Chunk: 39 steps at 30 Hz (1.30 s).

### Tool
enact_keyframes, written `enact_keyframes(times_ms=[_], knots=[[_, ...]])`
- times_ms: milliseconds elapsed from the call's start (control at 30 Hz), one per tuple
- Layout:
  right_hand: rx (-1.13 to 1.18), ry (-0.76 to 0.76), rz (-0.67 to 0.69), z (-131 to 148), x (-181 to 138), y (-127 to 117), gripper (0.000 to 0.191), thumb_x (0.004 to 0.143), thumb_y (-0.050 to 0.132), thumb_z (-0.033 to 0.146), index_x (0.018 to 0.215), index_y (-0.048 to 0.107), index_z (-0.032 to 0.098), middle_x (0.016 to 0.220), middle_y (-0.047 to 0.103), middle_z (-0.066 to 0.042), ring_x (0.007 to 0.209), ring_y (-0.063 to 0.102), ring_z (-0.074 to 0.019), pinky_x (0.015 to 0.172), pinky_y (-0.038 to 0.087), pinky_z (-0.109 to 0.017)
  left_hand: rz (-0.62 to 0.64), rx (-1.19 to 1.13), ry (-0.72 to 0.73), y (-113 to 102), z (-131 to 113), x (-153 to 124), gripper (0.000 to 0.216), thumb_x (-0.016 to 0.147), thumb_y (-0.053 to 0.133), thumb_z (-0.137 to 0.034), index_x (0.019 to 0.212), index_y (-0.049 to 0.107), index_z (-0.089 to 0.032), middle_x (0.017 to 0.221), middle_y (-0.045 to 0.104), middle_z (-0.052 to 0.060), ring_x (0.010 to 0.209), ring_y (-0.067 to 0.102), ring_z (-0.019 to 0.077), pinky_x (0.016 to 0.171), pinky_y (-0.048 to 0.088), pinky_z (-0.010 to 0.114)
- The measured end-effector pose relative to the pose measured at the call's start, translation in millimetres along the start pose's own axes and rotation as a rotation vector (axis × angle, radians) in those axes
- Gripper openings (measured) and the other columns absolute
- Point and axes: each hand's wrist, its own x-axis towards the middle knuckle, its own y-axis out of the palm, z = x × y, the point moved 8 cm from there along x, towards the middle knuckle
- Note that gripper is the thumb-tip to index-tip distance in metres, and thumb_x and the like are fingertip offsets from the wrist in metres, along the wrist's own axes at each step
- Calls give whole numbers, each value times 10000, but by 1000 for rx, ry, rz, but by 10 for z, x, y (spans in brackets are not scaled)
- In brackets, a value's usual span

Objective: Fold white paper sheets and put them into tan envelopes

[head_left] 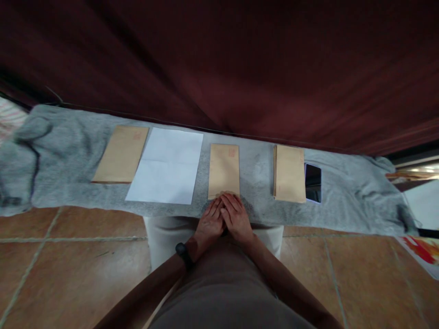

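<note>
A brown paper envelope (224,168) with red print in its upper right corner lies in front of me. At its lower edge my left hand (210,223) rests, fingers stretched out and lying flat. My right hand (238,220) lies against it, its extended fingers partly over the left fingertips. I see nothing held in either hand. Left of the envelope are white paper sheets (168,167) with a crease across the middle, beside further brown envelopes (121,154). To the right sits a stack of brown envelopes (290,173).
A dark-screened phone (313,183) lies beside the right stack. Grey cloth (255,183) covers the narrow table, wrinkled at both ends. Behind it hangs a dark red curtain (219,82). Tiled floor (103,260) shows below, and a red-and-yellow printed item (423,251) is at the far right.
</note>
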Motion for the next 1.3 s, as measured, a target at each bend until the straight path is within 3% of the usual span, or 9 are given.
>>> enact_keyframes(times_ms=[200,567,700,900,1300], knots=[[-149,38,36,11,-92,38,533,1070,383,323,1581,377,174,1588,457,-111,1494,395,-234,1258,304,-474,-59,11,-45,-78,17,-37,655,974,421,-139,1611,272,-108,1608,405,174,1531,313,282,1251,316,499],[-236,122,-30,-102,-257,-30,557,1063,416,332,1585,361,142,1600,424,-154,1494,387,-301,1241,293,-556,-56,60,-147,-214,80,-45,704,997,512,-312,1622,252,-119,1616,378,180,1519,337,318,1255,282,512],[-243,145,-52,-50,-239,-59,544,1066,383,321,1568,386,112,1596,433,-155,1523,331,-292,1252,276,-552,-51,88,-130,-158,48,-27,687,990,489,-274,1617,263,-106,1615,394,166,1540,287,320,1263,256,511],[-213,32,66,187,-108,167,593,1056,373,351,1578,350,71,1624,390,-149,1543,286,-252,1270,277,-477,-28,142,-80,-18,87,-59,676,959,448,-203,1600,284,-61,1610,415,159,1540,298,282,1270,267,454],[-333,121,29,52,-203,109,589,1065,396,366,1574,355,73,1617,395,-167,1529,317,-267,1257,290,-486,-61,142,-70,-113,77,-23,700,965,431,-183,1624,216,-85,1618,385,170,1538,300,290,1258,284,470]])
